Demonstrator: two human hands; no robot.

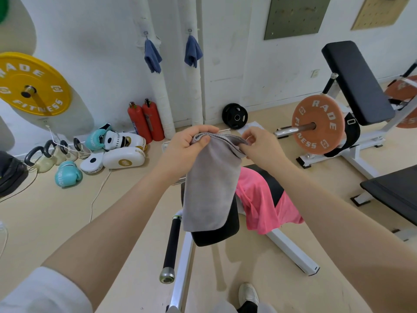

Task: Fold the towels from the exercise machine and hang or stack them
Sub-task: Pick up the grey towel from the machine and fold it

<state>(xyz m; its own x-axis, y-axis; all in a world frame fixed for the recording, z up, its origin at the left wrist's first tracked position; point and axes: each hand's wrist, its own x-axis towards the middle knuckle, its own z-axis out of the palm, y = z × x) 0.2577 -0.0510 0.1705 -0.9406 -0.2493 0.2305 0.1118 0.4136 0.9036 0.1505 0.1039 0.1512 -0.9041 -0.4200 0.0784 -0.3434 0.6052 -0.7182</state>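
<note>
Against the white wall two folded blue towels (153, 55) are hanging while the left hand (188, 141) and right hand (259, 144) are pinching a half-folded grey cloth towel (211, 184), with a crumpled pink towel (262, 199) lying unfolded on the black padded bench (222, 233).

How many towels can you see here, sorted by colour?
Blue towels: 2, hanging on wall hooks
Grey towel: 1, held up by both hands
Pink towel: 1, draped over the machine
Total: 4
</note>
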